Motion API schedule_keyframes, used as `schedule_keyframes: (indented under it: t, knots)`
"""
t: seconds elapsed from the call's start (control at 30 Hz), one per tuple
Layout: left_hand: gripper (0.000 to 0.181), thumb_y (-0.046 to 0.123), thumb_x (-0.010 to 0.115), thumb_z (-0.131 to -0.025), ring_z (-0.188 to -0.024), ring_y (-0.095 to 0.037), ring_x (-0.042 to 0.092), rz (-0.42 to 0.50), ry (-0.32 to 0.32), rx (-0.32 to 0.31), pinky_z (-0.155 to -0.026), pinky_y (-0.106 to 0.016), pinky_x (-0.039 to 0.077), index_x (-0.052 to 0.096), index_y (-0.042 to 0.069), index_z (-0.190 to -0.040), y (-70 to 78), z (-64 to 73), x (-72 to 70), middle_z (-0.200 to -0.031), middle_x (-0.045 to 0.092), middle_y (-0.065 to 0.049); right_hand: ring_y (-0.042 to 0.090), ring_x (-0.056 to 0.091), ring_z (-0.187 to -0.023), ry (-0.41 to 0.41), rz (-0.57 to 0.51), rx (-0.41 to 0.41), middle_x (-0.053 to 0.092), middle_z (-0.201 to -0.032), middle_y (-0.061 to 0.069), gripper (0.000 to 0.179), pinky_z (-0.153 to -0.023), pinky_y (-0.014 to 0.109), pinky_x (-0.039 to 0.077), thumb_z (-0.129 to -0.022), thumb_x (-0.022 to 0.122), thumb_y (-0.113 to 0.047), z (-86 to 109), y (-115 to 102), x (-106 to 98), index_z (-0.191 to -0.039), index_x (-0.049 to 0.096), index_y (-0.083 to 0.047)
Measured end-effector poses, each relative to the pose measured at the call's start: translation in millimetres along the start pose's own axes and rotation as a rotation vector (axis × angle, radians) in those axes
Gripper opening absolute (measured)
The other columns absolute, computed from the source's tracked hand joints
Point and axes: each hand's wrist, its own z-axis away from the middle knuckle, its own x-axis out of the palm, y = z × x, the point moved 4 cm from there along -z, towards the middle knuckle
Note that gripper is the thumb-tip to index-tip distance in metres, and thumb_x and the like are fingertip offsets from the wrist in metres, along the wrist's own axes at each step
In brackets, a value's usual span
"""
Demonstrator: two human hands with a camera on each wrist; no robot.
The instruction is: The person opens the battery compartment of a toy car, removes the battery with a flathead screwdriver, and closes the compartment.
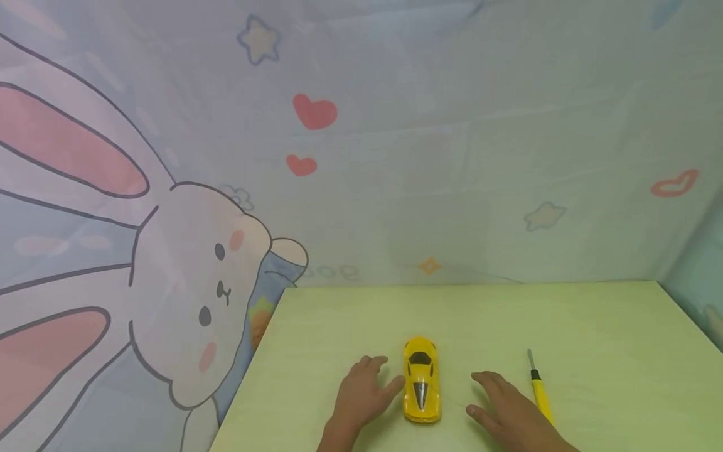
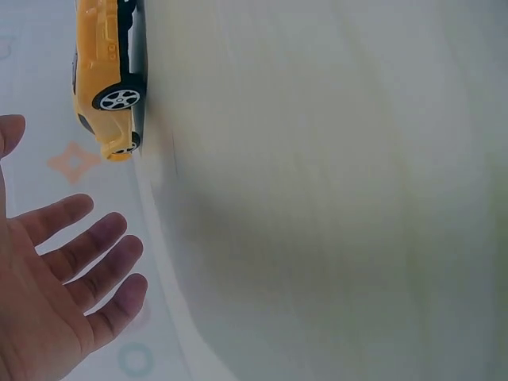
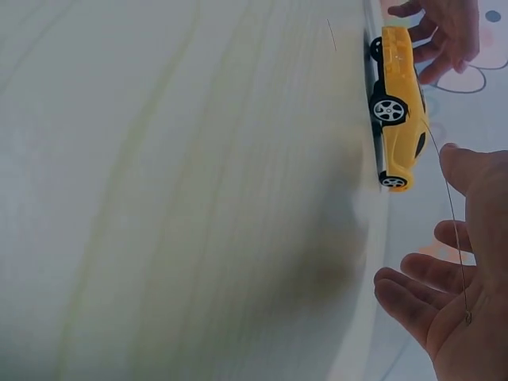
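Observation:
A yellow toy car [image 1: 422, 375] with dark windows stands on the table, its length running toward the back wall. Just left of it is my left hand [image 1: 363, 394], fingers spread and relaxed, the thumb beside the car's flank. My right hand [image 1: 508, 408] hovers to the right of the car, fingers loosely extended and holding nothing. The right wrist view shows the car's black wheels, and a thin thread-like line [image 3: 453, 208] runs from near the car toward the right palm. Beside the right hand lies a screwdriver [image 1: 540, 395] with a yellow handle, its lower end cut off by the hand.
The pale green table [image 1: 339, 314] reaches back to a fabric wall [image 1: 452, 157] printed with hearts and stars. A large printed rabbit [image 1: 186, 282] fills the left side. The table's left edge [image 1: 248, 367] runs beyond the left hand.

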Motion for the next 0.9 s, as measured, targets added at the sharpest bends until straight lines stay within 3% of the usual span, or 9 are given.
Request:
schedule_keyframes:
  t: [0.33,0.67,0.9]
  knots:
    - [0.065,0.066,0.061,-0.09,-0.112,-0.023,0.064,0.021,-0.022,-0.007,-0.093,-0.049,0.053,0.064,0.019,-0.135,4.1,-2.4,8.7,-0.124,0.067,-0.002,0.031,0.06,-0.127,-0.007,0.033,-0.03,0.055,-0.145,0.009,0.06,-0.103,0.053,0.049,-0.096,0.069,-0.045,-1.0,-4.3,1.1,-0.143,0.053,-0.012]
    - [0.067,0.065,0.061,-0.09,-0.097,-0.016,0.061,0.024,-0.035,-0.011,-0.084,-0.044,0.053,0.061,0.019,-0.139,5.3,-5.2,12.5,-0.111,0.066,0.001,0.033,0.061,-0.123,-0.042,0.031,-0.065,0.057,-0.141,0.012,0.063,-0.102,0.054,0.049,-0.093,0.074,-0.04,-5.6,-10.3,3.3,-0.143,0.053,-0.008]
    - [0.074,0.067,0.064,-0.088,-0.113,-0.027,0.064,0.1,-0.059,-0.045,-0.097,-0.055,0.05,0.058,0.018,-0.143,5.3,-5.3,15.5,-0.117,0.069,-0.004,0.032,0.061,-0.122,-0.105,0.009,-0.021,0.057,-0.142,0.01,0.065,-0.101,0.056,0.049,-0.092,0.075,-0.04,-12.5,-14.9,6.7,-0.145,0.052,-0.011]
